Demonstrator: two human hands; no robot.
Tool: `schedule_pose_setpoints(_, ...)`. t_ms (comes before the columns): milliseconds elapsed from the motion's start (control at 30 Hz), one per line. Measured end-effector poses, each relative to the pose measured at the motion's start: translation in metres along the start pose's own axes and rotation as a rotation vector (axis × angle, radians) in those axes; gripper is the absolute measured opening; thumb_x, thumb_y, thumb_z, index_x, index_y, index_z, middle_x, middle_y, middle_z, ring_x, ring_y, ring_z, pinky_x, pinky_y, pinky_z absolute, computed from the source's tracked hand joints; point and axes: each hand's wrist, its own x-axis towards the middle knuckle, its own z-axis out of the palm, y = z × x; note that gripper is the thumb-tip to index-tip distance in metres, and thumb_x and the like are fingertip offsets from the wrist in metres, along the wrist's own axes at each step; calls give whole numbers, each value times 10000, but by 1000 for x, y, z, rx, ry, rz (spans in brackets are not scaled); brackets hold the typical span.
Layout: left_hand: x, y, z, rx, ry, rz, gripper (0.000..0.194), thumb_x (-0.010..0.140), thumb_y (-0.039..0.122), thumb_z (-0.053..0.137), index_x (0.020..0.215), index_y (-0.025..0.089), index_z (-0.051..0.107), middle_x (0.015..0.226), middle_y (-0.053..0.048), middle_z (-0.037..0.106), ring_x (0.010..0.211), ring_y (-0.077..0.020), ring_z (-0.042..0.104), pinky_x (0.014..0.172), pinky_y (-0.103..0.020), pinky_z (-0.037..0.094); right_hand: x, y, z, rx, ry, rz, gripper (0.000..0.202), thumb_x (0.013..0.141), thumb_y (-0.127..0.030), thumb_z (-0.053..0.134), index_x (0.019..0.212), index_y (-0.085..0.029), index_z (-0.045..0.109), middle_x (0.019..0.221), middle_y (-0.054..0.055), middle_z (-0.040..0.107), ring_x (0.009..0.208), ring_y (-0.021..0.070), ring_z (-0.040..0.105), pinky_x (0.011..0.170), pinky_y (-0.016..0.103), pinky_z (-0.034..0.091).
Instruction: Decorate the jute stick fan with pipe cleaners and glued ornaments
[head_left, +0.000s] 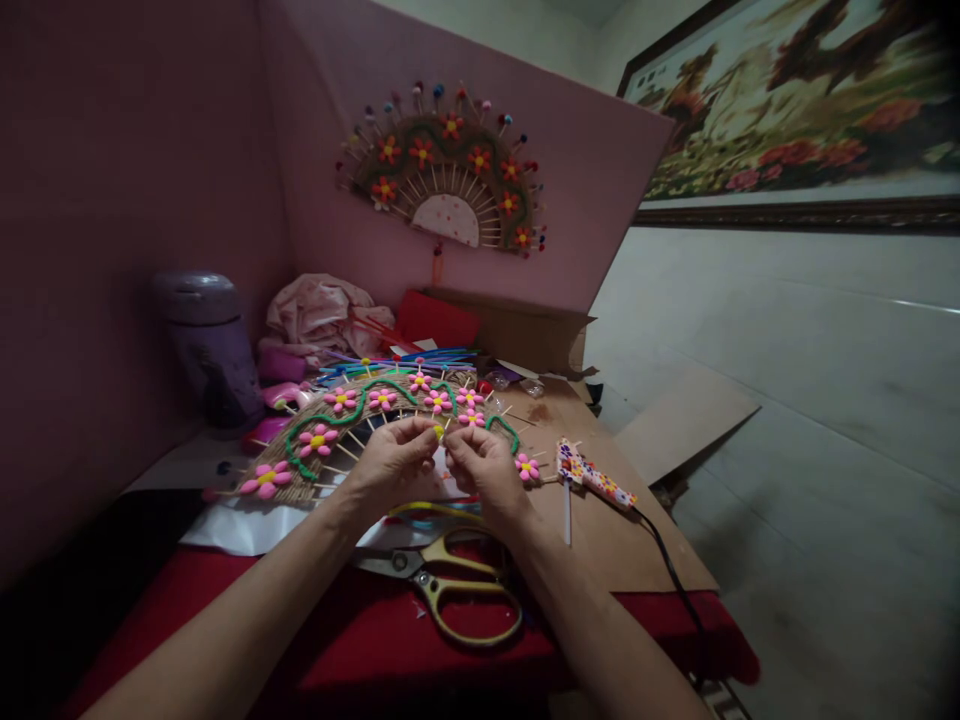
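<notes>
My left hand point(394, 462) and my right hand point(486, 468) meet fingertip to fingertip, both closed in a pinch. Between them shows a small yellow piece point(439, 432), which looks like pipe cleaner; the fingers hide most of it. Just behind my hands lies a fan-shaped craft point(352, 425) of sticks and twine, with pink flowers and a wavy green strand. Below my hands are a yellow strand point(435, 508) and a pair of scissors point(457, 585) with gold handles, partly under my right wrist.
A patterned glue gun point(592, 475) with a black cord rests on cardboard point(637, 550) at the right. Colored pipe cleaners point(397, 365) lie behind the craft. A purple bottle point(210, 345) stands at the left. A finished fan point(450, 175) hangs on the pink panel.
</notes>
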Motion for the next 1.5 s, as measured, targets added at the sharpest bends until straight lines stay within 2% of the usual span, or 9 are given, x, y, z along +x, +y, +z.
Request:
schedule_pose_setpoints(133, 0, 0, -1, 4, -5, -11, 254, 538, 247, 805, 679, 95, 658, 572, -1, 586, 489, -56, 508, 469, -160, 394, -3, 3, 1, -268, 137, -334, 137, 773, -309, 621, 804, -176, 601, 699, -13, 566, 614, 91, 507, 553, 204, 394)
schedule_pose_setpoints(367, -6, 4, 0, -27, -52, -194, 281, 536, 253, 810, 706, 101, 648, 512, 24, 536, 424, -45, 454, 473, -198, 421, -6, -3, 1, -539, 103, -621, 83, 785, -196, 612, 853, -223, 652, 786, 1, 572, 756, 127, 507, 663, 244, 405)
schedule_pose_setpoints(633, -5, 4, -2, -73, -173, -250, 239, 537, 215, 807, 622, 89, 623, 542, 4, 526, 469, -53, 453, 436, -163, 379, -5, -5, -4, -569, 74, -597, 15, 786, -213, 606, 789, -201, 599, 809, 9, 545, 717, 122, 493, 598, 239, 394)
schedule_pose_setpoints(1000, -5, 3, -2, -89, -127, -230, 189, 614, 200, 763, 695, 90, 633, 613, -6, 539, 535, -62, 480, 482, -168, 412, -8, -8, -4, -616, 84, -610, 96, 808, -267, 578, 878, -216, 620, 834, 18, 575, 760, 138, 528, 628, 251, 420)
schedule_pose_setpoints(1067, -6, 5, 0, -111, -94, -214, 197, 612, 201, 764, 705, 84, 634, 624, -11, 549, 542, -62, 484, 461, -156, 395, -12, -19, -19, -742, 123, -590, 166, 827, -250, 532, 970, -218, 610, 925, 36, 591, 827, 152, 547, 675, 262, 431)
schedule_pose_setpoints(1167, -8, 9, 5, -141, -38, -200, 215, 565, 169, 788, 671, 81, 622, 618, -13, 557, 544, -68, 488, 436, -154, 376, -22, -40, -62, -1048, 309, -500, 249, 830, -165, 420, 988, -201, 609, 993, 57, 600, 897, 175, 557, 736, 282, 426)
schedule_pose_setpoints(1267, -9, 12, 8, -147, 4, -190, 212, 574, 161, 781, 691, 83, 623, 634, -23, 578, 549, -76, 498, 436, -163, 382, -31, -52, -119, -1460, 421, -152, 325, 759, -122, 436, 1029, -142, 615, 1042, 111, 603, 937, 223, 557, 795, 317, 405)
schedule_pose_setpoints(1367, -9, 12, 7, -156, -5, -167, 186, 611, 160, 759, 705, 84, 618, 635, -24, 579, 545, -71, 500, 441, -160, 390, -36, -47, -163, -1658, 275, 144, 413, 760, -158, 471, 1162, -149, 564, 1124, 134, 584, 1015, 259, 529, 813, 325, 380)
schedule_pose_setpoints(1500, -8, 9, 4, -151, -8, -177, 183, 616, 150, 753, 722, 86, 618, 642, -21, 580, 552, -71, 508, 442, -159, 402, -39, -32, -185, -1699, 137, 191, 555, 759, -147, 475, 1312, -180, 427, 1145, 119, 564, 1041, 235, 507, 824, 295, 345)
